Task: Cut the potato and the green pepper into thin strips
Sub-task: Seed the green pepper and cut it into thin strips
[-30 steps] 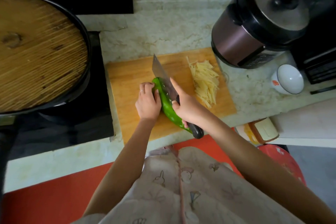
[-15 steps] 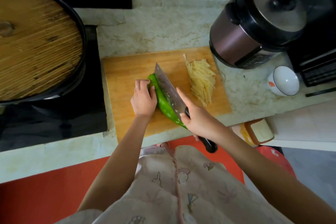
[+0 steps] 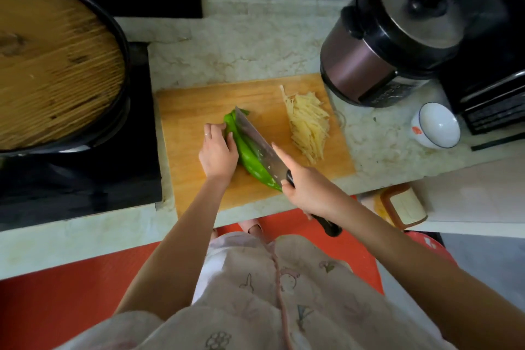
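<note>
A long green pepper [image 3: 246,156] lies diagonally on the wooden cutting board [image 3: 193,111]. My left hand [image 3: 217,153] presses on its left side, fingers curled. My right hand [image 3: 308,189] grips the black handle of a cleaver [image 3: 257,140], index finger stretched along the blade's spine. The blade runs lengthwise along the pepper and sits in it. A pile of pale potato strips [image 3: 308,125] lies on the board's right side.
A black pan with a wooden lid [image 3: 54,65] sits on the stove at left. A rice cooker [image 3: 392,34] stands at back right, a white bowl [image 3: 436,125] beside it. The board's near edge meets the counter edge.
The cleaver has slid back toward me along the pepper, so the handle now sticks out past the counter edge. My left hand stays on the pepper.
</note>
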`<state>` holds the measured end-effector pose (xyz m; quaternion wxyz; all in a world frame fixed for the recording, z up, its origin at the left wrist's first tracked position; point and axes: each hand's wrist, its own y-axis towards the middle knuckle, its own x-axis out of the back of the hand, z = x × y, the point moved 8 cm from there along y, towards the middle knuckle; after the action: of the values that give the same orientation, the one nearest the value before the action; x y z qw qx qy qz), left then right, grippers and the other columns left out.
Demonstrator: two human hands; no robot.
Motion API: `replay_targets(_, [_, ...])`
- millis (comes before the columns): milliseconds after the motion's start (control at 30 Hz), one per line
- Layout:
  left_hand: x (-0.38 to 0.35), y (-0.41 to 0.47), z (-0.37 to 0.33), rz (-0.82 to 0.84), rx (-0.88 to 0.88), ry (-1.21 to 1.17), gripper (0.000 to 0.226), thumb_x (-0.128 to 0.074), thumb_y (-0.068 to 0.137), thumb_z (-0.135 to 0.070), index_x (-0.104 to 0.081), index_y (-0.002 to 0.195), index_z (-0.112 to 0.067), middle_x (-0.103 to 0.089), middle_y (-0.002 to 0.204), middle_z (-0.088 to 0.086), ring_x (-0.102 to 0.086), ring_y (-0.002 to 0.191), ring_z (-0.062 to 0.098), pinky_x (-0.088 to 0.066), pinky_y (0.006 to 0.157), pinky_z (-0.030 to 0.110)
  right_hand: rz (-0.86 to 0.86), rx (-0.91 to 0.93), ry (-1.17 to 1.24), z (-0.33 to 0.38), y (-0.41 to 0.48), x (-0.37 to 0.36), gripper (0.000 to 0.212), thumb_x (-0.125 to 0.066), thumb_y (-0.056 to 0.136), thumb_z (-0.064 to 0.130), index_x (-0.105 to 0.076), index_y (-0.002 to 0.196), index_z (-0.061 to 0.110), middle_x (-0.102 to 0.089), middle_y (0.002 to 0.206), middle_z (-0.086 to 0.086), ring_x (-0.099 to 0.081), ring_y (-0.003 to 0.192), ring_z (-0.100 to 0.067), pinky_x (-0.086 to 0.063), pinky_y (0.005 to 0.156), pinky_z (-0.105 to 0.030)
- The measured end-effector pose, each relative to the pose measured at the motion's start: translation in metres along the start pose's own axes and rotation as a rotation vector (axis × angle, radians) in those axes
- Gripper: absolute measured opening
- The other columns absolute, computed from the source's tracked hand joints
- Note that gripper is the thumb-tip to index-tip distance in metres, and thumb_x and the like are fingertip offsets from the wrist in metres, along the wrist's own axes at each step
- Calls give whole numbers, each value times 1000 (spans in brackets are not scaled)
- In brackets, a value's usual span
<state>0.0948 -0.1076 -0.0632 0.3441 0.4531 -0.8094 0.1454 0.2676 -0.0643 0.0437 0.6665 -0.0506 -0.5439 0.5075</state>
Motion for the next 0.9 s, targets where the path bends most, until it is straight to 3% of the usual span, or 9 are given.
replay_targets(100, [1,1,1,2,20,-9,22,-51,97,-14,-55,113,0,-53,117,16,-61,87,35,-35,60,33,-31,13,-25,10,16,2,73,-41,99,15,4,150,41,-46,52,-4,-46,40,-19,-37,40,-30])
replay_targets(333, [0,5,1,2,32,13,22,-49,96,-14,-54,113,-1,-52,116,15,-60,87,35,-35,59,33,58,-58,-22,-17,-15,2,67,-40,100,18,-1,151,37,-58,68,-8,-51,40,-19,-45,38,-28])
replay_targets(467, [-1,1,5,6,32,15,22,-50,97,-15,-55,113,-1,-53,117,16,-61,86,36,-35,60,33,47,-30,-95,-11,3,-4,63,-39,100,18,-6,152,31,-54,66,-2,-49,38,-16,-40,33,-23])
replay_targets(667, [-2,4,5,-17,25,7,21,-52,95,-16,-57,111,-4,-55,114,12,-60,90,34,-35,60,33,87,-41,-53,-32,-12,3,65,-39,100,20,-3,151,38,-63,76,-10,-54,45,-23,-48,39,-30])
replay_targets(900, [-4,3,3,-9,14,37,22,-50,96,-16,-55,112,-2,-54,115,14,-60,88,35,-35,58,34,75,-19,21,-29,1,-14,62,-38,99,16,-11,152,32,-58,68,-8,-53,42,-21,-45,38,-28])
